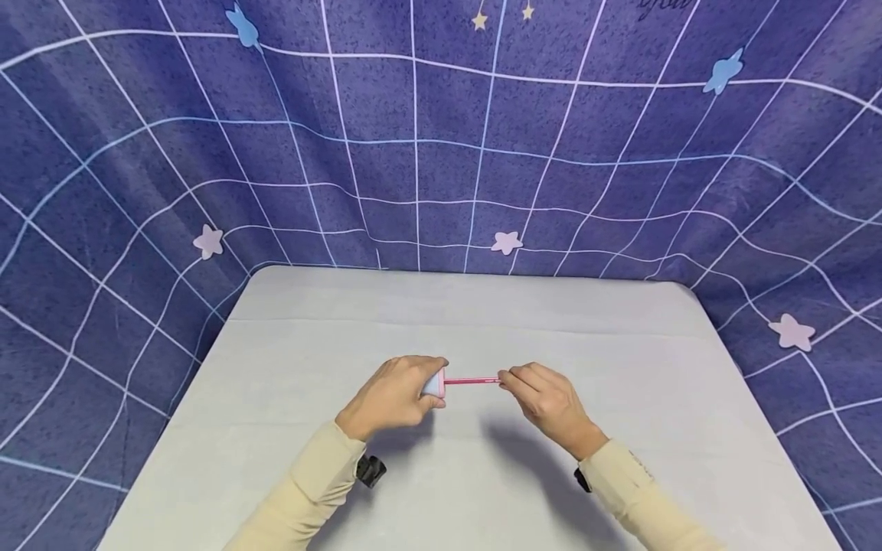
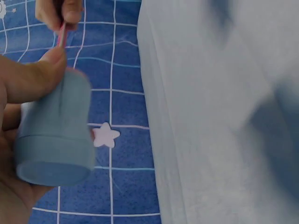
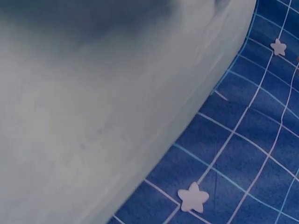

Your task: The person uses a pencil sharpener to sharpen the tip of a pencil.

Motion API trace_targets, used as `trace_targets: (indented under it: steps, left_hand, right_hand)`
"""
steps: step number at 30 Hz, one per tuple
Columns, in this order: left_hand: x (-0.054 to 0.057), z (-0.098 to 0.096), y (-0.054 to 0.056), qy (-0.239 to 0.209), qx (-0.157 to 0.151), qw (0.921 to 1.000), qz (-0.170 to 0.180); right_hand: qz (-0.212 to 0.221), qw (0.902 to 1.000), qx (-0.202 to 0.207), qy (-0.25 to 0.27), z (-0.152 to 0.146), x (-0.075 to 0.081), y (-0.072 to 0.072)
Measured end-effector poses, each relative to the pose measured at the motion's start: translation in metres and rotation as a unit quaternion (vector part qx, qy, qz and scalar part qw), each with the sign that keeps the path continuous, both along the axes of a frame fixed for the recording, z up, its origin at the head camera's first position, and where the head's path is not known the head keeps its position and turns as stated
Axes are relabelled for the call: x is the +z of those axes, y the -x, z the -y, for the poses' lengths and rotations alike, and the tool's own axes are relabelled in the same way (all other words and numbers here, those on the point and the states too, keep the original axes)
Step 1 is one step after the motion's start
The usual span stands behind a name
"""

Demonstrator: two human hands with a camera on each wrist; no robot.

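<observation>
My left hand grips a light blue pencil sharpener with a pink end. In the left wrist view its body narrows at the middle, and a seam runs round it near the flat base. A thin red pencil reaches from the sharpener's pink end to my right hand, whose fingertips pinch its far end. Pencil and sharpener lie nearly in one line, held above the table. The tip inside the sharpener is hidden. In the right wrist view neither hand nor pencil shows.
A white-covered table lies below both hands, with their shadows on it. Behind and beside it hangs a blue curtain with grid lines and stars. A black wrist device sits under the left cuff.
</observation>
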State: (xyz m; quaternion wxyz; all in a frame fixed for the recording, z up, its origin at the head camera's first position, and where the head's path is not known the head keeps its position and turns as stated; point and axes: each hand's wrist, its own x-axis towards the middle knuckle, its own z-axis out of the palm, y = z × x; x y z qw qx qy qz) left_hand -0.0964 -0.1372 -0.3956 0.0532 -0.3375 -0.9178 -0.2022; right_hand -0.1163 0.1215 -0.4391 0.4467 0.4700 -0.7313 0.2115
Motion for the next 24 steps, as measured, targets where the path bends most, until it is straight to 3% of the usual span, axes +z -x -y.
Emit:
trace_targets:
  steps: [2,4,6,7,9,10,12,14,15,16,17,19,20,24]
  left_hand:
    - [-0.001,-0.001,-0.002,-0.003,-0.004,0.9993,-0.037]
    - [-0.004,-0.002,-0.004,0.006,-0.012,0.9954,-0.095]
    - [-0.007,-0.003,-0.004,0.023,-0.022,0.9853,-0.168]
    - [-0.008,-0.004,-0.004,0.03,-0.026,0.9784,-0.203]
    - [-0.012,-0.005,-0.004,0.042,-0.032,0.9635,-0.262]
    - [-0.014,-0.006,-0.004,0.044,-0.036,0.9566,-0.286]
    - [-0.017,-0.007,-0.004,0.043,-0.044,0.9468,-0.316]
    - [-0.021,-0.008,-0.004,0.036,-0.046,0.9412,-0.333]
    - [-0.023,-0.008,-0.005,0.033,-0.047,0.9391,-0.339]
    - [-0.024,-0.008,-0.005,0.028,-0.047,0.9379,-0.342]
    - [-0.024,-0.008,-0.005,0.025,-0.045,0.9381,-0.342]
    - [-0.026,-0.008,-0.004,0.02,-0.041,0.9384,-0.342]
    - [-0.026,-0.007,-0.003,0.02,-0.04,0.9396,-0.339]
    - [-0.023,-0.006,-0.001,0.035,-0.032,0.9455,-0.322]
  right_hand:
    - [0.012,0.9998,0.007,-0.013,-0.003,0.003,0.0]
    - [0.057,0.9979,0.013,-0.029,-0.005,0.006,-0.002]
    - [0.142,0.9887,0.025,-0.039,-0.006,0.008,-0.005]
    - [0.199,0.9787,0.031,-0.041,-0.007,0.01,-0.006]
    - [0.33,0.9422,0.045,-0.037,-0.007,0.015,-0.009]
    - [0.397,0.9161,0.05,-0.031,-0.008,0.018,-0.01]
    - [0.518,0.8532,0.06,-0.019,-0.009,0.025,-0.01]
    - [0.611,0.7886,0.072,-0.008,-0.01,0.03,-0.008]
    - [0.64,0.7646,0.077,-0.007,-0.011,0.033,-0.007]
    - [0.661,0.7467,0.078,-0.007,-0.011,0.035,-0.006]
    - [0.67,0.7378,0.078,-0.008,-0.011,0.037,-0.005]
    - [0.671,0.7379,0.067,-0.017,-0.01,0.038,-0.004]
    - [0.66,0.7483,0.057,-0.025,-0.01,0.038,-0.004]
    - [0.58,0.8132,0.001,-0.046,-0.005,0.033,-0.007]
